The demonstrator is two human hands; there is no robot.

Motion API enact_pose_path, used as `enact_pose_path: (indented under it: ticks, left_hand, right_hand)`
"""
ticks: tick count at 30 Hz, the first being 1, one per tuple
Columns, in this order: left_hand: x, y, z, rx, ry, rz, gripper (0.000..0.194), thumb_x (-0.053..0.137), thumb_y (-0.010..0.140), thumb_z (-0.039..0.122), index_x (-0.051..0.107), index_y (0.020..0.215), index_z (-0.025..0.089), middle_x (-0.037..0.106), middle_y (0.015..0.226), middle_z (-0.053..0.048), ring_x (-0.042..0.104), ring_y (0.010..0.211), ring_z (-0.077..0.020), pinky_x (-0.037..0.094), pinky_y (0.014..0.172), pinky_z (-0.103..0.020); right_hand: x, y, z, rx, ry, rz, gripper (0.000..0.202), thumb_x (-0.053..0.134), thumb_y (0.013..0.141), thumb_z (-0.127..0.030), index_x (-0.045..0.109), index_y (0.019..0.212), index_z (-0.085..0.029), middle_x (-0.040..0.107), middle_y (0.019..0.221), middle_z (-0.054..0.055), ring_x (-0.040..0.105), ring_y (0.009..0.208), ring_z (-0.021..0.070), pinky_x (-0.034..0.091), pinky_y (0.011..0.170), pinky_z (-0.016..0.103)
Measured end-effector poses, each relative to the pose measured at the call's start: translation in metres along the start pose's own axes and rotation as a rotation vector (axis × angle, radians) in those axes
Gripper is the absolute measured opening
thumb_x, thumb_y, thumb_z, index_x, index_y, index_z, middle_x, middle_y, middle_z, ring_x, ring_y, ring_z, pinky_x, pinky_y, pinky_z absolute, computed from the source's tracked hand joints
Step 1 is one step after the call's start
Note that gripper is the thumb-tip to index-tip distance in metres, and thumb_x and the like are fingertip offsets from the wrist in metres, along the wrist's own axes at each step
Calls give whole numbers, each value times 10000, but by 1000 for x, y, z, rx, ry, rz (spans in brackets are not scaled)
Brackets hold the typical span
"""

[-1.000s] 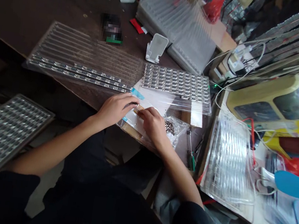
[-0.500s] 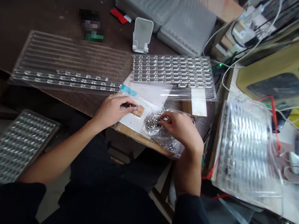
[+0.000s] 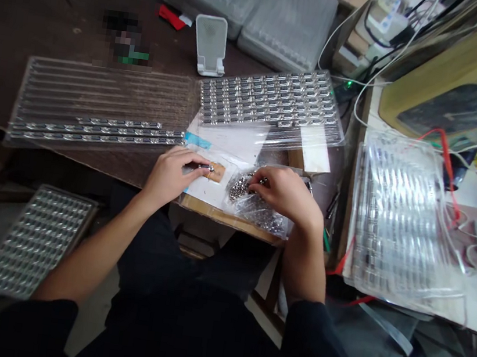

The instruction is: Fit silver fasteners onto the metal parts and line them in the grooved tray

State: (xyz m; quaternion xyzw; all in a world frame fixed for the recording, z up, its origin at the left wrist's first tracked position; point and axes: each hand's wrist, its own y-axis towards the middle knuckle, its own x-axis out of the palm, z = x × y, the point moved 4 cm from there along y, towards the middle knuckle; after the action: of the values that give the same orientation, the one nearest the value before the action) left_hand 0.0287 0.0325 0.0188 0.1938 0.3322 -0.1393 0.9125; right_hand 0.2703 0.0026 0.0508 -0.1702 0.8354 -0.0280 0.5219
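Note:
My left hand (image 3: 171, 171) pinches a small D-sub connector (image 3: 205, 167) between thumb and fingertips, against a little tan block (image 3: 216, 172). The block lies on white paper at the table's front edge. To the right, my right hand (image 3: 283, 189) has its fingers pressed together at a clear plastic bag (image 3: 260, 213) of small shiny metal parts (image 3: 238, 187). What those fingertips hold is too small to make out. Beyond the hands, a clear tray (image 3: 271, 98) is filled with rows of connectors. Another clear tray (image 3: 104, 90) on the left holds connectors in its nearest rows.
A white phone stand (image 3: 211, 46) stands behind the trays, before stacked clear trays (image 3: 289, 24). More trays of connectors lie on a side surface (image 3: 399, 223) at right and low on the left (image 3: 34, 239). Cables and a yellowish machine (image 3: 435, 87) occupy the right.
The view has shifted slightly. My left hand still holds the connector at the block, and my right hand stays at the bag, its fingers moved a little among the metal parts.

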Motion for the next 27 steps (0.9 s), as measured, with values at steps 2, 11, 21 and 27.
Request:
enact_pose_path:
  ticks: [2,11,21,27]
  left_hand:
    - [1,0,0,20,-14,6,97,735,904,313,773,942,232,786,976,-31,684,958,-219,527,920,-381]
    - [3,-3,-4,0,-3,1,66,743,897,284,780,932,242,787,995,-29,683,966,-217,518,924,-363]
    - [8,-5,-2,17,-15,-3,58,725,907,227,750,957,211,772,981,-33,666,989,-227,506,915,-357]
    - [-7,-7,-9,-123,-174,197,80,684,932,234,738,983,203,771,1003,-41,693,975,-198,532,879,-315]
  right_hand:
    - [-3,0,-2,-20,51,26,59,668,887,-177,723,874,-192,729,777,25,613,695,167,362,646,307]
    - [7,12,-21,-132,253,206,226,567,938,-163,789,963,-198,783,1004,68,712,926,209,505,849,340]
    - [37,26,-41,-180,167,255,293,488,980,-166,755,1099,-187,653,993,101,640,912,215,498,855,332]
    - [46,32,-46,-215,171,214,280,478,989,-158,721,1127,-185,663,1024,105,643,951,216,505,879,319]
